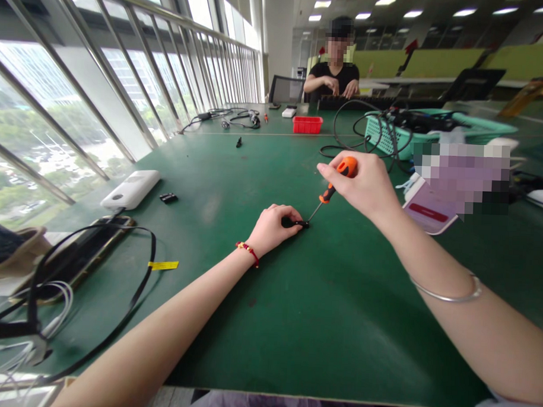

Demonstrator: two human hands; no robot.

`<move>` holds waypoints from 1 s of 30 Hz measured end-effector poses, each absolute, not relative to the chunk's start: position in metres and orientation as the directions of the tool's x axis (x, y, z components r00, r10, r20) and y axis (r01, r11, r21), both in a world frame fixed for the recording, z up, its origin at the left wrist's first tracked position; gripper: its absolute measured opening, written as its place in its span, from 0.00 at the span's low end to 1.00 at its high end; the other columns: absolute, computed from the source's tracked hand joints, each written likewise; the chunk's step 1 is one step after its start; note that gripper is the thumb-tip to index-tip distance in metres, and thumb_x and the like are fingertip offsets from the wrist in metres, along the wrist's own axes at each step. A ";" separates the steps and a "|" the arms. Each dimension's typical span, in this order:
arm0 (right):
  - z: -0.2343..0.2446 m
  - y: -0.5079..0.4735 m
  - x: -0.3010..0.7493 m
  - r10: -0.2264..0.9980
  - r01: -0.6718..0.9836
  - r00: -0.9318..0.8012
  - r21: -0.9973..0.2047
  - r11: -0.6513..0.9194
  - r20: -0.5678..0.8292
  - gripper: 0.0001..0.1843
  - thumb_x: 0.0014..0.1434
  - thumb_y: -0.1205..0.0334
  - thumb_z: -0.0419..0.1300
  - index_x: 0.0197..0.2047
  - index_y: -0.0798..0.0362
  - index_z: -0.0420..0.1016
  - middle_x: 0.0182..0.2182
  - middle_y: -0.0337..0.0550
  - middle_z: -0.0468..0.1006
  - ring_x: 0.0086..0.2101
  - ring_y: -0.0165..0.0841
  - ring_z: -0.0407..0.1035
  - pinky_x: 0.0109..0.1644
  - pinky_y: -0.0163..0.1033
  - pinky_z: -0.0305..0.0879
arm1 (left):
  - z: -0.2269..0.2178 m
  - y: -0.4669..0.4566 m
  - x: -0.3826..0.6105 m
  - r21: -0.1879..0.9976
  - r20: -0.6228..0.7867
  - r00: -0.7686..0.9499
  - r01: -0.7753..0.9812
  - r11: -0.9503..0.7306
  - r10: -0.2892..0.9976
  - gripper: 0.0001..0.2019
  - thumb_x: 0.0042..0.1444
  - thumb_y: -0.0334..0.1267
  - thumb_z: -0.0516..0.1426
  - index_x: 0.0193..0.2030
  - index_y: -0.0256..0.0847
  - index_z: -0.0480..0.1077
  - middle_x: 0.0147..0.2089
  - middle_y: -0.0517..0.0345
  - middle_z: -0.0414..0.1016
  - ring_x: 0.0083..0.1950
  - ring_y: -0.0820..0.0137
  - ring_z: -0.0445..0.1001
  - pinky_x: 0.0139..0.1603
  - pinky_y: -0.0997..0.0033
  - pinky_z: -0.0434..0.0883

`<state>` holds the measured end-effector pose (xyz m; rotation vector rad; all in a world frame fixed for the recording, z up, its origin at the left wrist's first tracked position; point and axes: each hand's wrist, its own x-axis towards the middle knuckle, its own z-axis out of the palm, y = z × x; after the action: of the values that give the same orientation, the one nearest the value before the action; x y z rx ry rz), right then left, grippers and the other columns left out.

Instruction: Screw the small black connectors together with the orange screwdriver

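Observation:
My left hand (276,228) is closed around a small black part (303,223), keeping it low at the green tabletop (267,322). Its fingers cover much of the part, so its exact kind cannot be made out. My right hand (365,183) grips a screwdriver (336,181) with an orange and black handle. The screwdriver slants down to the left, and its thin metal shaft ends at the black part's right end. Whether the tip sits in a screw is too small to see.
Left lie a white power bank (132,188), a small black piece (168,197), a dark phone (80,253) and looped cables. A red tray (307,124) stands farther back. On the right are a teal basket (389,136) with cables and a propped phone (432,206). Another person (333,72) sits opposite.

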<state>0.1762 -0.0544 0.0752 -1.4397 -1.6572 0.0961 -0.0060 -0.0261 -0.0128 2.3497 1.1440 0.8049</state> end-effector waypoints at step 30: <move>0.073 -0.052 0.177 0.850 0.738 0.119 -0.618 0.270 0.513 0.13 0.51 0.50 0.58 0.24 0.51 0.68 0.19 0.37 0.66 0.22 0.30 0.59 0.28 0.37 0.52 | -0.012 -0.015 -0.007 0.494 0.333 0.530 0.606 -0.623 0.780 0.04 0.51 0.36 0.59 0.35 0.41 0.74 0.36 0.59 0.78 0.41 0.66 0.72 0.45 0.65 0.68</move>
<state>0.1771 -0.0516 0.0729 -1.4893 -1.6376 0.1555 -0.0067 -0.0148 -0.0115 2.4541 1.1510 0.7696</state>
